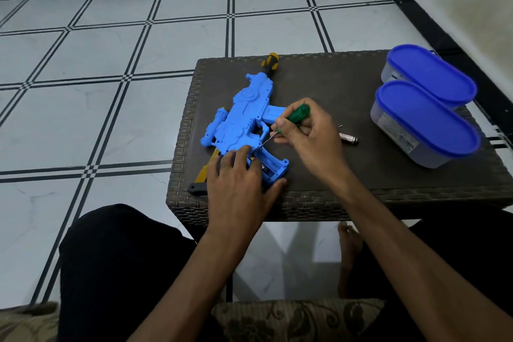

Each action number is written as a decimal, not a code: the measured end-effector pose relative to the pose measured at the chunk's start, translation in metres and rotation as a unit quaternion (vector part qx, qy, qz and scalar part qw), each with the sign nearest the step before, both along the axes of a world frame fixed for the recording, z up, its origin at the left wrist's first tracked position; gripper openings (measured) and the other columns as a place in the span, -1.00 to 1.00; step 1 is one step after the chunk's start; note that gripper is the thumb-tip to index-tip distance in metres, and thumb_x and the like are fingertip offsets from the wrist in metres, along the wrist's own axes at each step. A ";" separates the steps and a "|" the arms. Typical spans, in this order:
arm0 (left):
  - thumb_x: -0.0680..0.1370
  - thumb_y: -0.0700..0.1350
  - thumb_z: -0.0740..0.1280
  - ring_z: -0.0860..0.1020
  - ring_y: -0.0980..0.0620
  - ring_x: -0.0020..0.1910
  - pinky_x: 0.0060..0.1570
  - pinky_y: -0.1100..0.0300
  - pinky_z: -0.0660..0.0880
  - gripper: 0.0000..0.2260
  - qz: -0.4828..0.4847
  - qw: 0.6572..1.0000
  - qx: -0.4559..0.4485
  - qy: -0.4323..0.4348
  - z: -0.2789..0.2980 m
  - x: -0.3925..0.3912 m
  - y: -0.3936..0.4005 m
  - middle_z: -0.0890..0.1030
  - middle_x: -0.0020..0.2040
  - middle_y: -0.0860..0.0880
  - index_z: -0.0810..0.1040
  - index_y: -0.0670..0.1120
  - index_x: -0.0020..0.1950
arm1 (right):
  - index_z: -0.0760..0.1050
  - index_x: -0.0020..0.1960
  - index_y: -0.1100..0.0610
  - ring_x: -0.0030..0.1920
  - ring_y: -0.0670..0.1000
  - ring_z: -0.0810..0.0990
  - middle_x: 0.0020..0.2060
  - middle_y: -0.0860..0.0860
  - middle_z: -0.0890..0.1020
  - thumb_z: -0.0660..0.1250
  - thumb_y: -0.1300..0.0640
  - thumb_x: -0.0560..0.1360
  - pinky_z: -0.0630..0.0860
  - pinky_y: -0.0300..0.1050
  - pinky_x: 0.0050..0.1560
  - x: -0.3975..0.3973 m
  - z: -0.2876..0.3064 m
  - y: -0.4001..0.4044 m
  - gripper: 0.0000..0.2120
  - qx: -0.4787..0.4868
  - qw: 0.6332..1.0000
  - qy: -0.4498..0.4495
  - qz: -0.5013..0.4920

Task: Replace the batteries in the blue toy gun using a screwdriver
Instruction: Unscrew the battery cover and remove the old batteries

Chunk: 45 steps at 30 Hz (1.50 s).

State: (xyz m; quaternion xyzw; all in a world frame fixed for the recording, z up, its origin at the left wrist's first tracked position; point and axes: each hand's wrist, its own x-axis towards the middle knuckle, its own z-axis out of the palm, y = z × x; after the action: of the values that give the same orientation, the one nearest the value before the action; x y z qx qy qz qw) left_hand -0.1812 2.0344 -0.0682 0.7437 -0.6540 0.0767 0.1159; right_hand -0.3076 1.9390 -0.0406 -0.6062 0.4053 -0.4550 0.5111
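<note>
On the table (347, 86), the left hand (238, 183) is lying flat, fingers spread, pinning the gun (244, 119) while the right hand (308, 136) is pinching the screwdriver (294, 114), whose tip, prying in the open grip, is likely risking a slip that gouges plastic.

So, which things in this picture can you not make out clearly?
- Head view, open battery compartment of the blue toy gun: the left hand covers part, so no battery count.
- Screwdriver tip: too thin to see what it touches; the right hand hides part of the shaft.
- Loose battery on the table: label too small.
- Two blue-lidded containers: contents hidden.
</note>
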 end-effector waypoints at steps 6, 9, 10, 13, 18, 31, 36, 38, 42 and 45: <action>0.46 0.19 0.32 0.51 -0.21 0.09 0.06 -0.03 0.50 -0.66 0.003 0.998 -0.044 0.050 -0.007 -0.001 -0.005 0.58 0.14 -0.07 0.66 -0.08 -0.11 | 0.46 -0.04 0.21 -0.08 0.07 0.71 -0.16 0.21 0.66 0.34 0.27 0.56 0.65 -0.10 -0.09 0.001 -0.003 0.004 -0.94 0.007 1.000 -0.012 0.011; 0.45 0.17 0.38 0.50 -0.20 0.10 0.02 0.01 0.51 -0.68 0.006 0.997 -0.052 0.055 -0.008 -0.001 -0.006 0.58 0.14 -0.05 0.68 -0.07 -0.11 | 0.46 -0.01 0.25 -0.08 0.06 0.71 -0.14 0.22 0.66 0.34 0.27 0.56 0.65 -0.12 -0.08 0.001 -0.005 0.006 -0.93 0.014 1.000 -0.017 0.015; 0.45 0.17 0.40 0.50 -0.19 0.10 -0.01 0.02 0.51 -0.69 0.008 0.997 -0.052 0.053 -0.008 -0.001 -0.005 0.58 0.15 -0.04 0.68 -0.07 -0.11 | 0.46 -0.01 0.26 -0.08 0.06 0.71 -0.13 0.23 0.66 0.34 0.28 0.56 0.65 -0.12 -0.07 0.001 -0.005 0.006 -0.93 0.020 1.000 -0.018 0.014; 0.43 0.18 0.42 0.49 -0.18 0.09 -0.13 0.05 0.52 -0.70 0.014 0.998 -0.050 0.046 -0.009 -0.001 -0.005 0.57 0.15 -0.02 0.66 -0.04 -0.11 | 0.46 -0.02 0.22 -0.08 0.04 0.71 -0.13 0.21 0.67 0.35 0.28 0.56 0.66 -0.09 -0.05 0.005 -0.008 0.007 -0.93 0.030 0.999 -0.007 0.020; 0.43 0.20 0.41 0.49 -0.18 0.10 -0.25 0.07 0.53 -0.69 0.011 0.998 -0.048 0.034 -0.008 -0.002 -0.004 0.57 0.16 -0.01 0.65 -0.04 -0.10 | 0.43 -0.04 0.20 -0.14 0.03 0.70 -0.21 0.08 0.67 0.32 0.21 0.58 0.67 0.02 -0.07 0.014 -0.011 0.002 -0.92 -0.016 0.997 0.065 0.035; 0.53 0.22 0.25 0.51 -0.14 0.16 -0.08 0.05 0.55 -0.65 -0.035 0.997 -0.055 0.032 -0.015 0.005 0.001 0.56 0.25 -0.02 0.62 -0.02 0.04 | 0.36 0.00 0.16 -0.25 0.00 0.68 -0.25 0.00 0.66 0.21 0.12 0.64 0.63 0.16 -0.06 0.024 0.005 -0.018 -0.89 -0.019 0.984 0.163 0.068; 0.56 0.21 0.21 0.48 -0.15 0.24 0.12 0.00 0.51 -0.62 -0.063 0.996 -0.051 0.035 -0.018 0.010 0.002 0.54 0.30 -0.05 0.60 -0.01 0.17 | 0.37 0.05 0.25 -0.23 0.05 0.69 -0.27 -0.02 0.64 0.20 0.15 0.65 0.64 0.17 -0.07 0.020 0.013 -0.019 -0.86 -0.009 0.990 0.132 0.052; 0.56 0.19 0.23 0.50 -0.16 0.25 0.17 -0.03 0.50 -0.62 -0.073 0.994 -0.063 0.042 -0.018 0.011 0.003 0.56 0.29 -0.07 0.61 -0.02 0.20 | 0.37 0.03 0.24 -0.22 0.09 0.69 -0.28 0.00 0.64 0.20 0.17 0.65 0.64 0.18 -0.08 0.018 0.015 -0.020 -0.88 -0.001 0.993 0.112 0.049; 0.56 0.10 0.27 0.56 -0.09 0.20 0.23 -0.08 0.48 -0.65 -0.083 0.990 -0.082 0.074 -0.015 0.012 0.006 0.59 0.25 -0.07 0.60 -0.03 0.24 | 0.36 -0.02 0.17 -0.22 0.11 0.69 -0.28 0.04 0.63 0.20 0.19 0.65 0.65 0.16 -0.08 0.014 0.016 -0.021 -0.92 0.026 0.996 0.074 0.043; 0.56 0.04 0.31 0.59 0.01 0.13 0.17 0.09 0.49 -0.71 -0.048 0.989 -0.075 0.118 -0.009 0.014 0.005 0.64 0.18 0.04 0.60 0.00 0.23 | 0.36 -0.05 0.12 -0.19 0.08 0.69 -0.25 0.07 0.64 0.22 0.18 0.64 0.67 0.08 -0.08 0.010 0.017 -0.021 -0.91 0.036 0.997 0.056 0.025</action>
State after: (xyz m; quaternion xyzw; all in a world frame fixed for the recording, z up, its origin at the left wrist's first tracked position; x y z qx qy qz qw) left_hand -0.1674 2.0392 -0.0768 0.7041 -0.6634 0.0319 0.2511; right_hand -0.2980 1.9182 -0.0239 -0.6222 0.4340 -0.3921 0.5203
